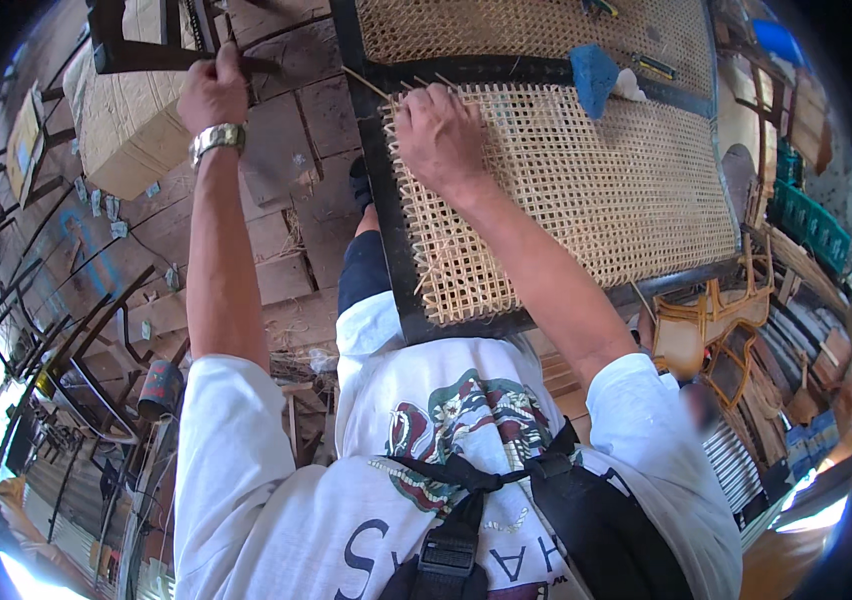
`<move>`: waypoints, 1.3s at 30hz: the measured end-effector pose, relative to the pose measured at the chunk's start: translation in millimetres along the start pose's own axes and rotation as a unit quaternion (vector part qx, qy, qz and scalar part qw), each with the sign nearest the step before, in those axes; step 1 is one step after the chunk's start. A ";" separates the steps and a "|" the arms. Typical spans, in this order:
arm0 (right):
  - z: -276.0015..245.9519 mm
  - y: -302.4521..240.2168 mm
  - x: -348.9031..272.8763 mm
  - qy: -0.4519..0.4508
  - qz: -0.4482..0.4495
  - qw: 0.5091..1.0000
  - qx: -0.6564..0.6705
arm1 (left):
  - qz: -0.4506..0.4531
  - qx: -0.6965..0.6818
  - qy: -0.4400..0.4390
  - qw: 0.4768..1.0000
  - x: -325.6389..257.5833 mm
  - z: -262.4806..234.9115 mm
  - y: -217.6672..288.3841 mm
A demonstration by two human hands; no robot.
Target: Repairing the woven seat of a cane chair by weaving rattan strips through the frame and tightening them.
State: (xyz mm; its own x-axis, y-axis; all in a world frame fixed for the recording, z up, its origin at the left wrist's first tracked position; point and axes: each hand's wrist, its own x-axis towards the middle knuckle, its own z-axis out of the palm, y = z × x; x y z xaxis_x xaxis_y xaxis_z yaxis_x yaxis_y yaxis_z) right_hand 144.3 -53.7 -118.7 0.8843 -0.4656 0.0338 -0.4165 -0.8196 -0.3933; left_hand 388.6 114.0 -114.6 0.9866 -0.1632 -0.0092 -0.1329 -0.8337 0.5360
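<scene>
A woven cane panel (586, 190) in a dark wooden frame (382, 180) lies before me, with loose cane strands (368, 84) poking out along its upper left edge. My right hand (438, 138) presses on the weave near that edge, fingers curled down and their tips hidden. Out to the left, my left hand (214, 95) is closed in a fist with the thumb up, beside a dark wooden frame piece (131, 55). Whatever sits inside that fist is hidden. A blue lump (594, 80) and a small white wad (628, 86) rest on the panel's far side.
A yellow-handled tool (655, 67) lies on the crossbar. At left, a cardboard box (136, 130) stands on the plank floor (276, 230), with dark metal frames (96, 345) further down. On the right are rattan chair frames (721, 320) and a green crate (812, 222).
</scene>
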 end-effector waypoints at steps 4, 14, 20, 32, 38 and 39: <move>-26.2 22.2 -20.0 0.004 -0.033 0.994 0.104 | -0.014 -0.056 -0.176 0.983 -38.3 51.5 24.5; -147.2 204.3 -42.2 0.232 0.238 0.943 -0.027 | 0.135 -0.092 -0.022 0.986 -106.1 75.9 56.3; -160.1 250.8 -23.0 0.172 0.218 0.956 -0.094 | 0.202 0.000 -0.004 0.979 -103.4 76.6 62.9; -160.0 236.3 -4.3 0.110 0.138 0.984 0.002 | -0.053 -0.147 -0.111 0.982 -118.6 -4.6 22.2; -173.7 232.4 63.6 0.137 0.101 0.979 -0.110 | -0.141 -0.166 -0.107 0.970 -306.7 -80.7 -88.0; -166.9 239.1 79.1 0.128 0.101 0.985 -0.052 | -0.179 -0.117 -0.094 0.972 -342.9 -83.8 -96.2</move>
State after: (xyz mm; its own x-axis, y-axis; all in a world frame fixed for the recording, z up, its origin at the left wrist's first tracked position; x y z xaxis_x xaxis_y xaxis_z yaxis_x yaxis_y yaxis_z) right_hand 79.5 -342.2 -56.7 0.7043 -0.6808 0.2010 -0.6095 -0.7251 -0.3205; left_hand 71.1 294.3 -92.3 0.9281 0.0037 -0.3722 0.2624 -0.7157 0.6472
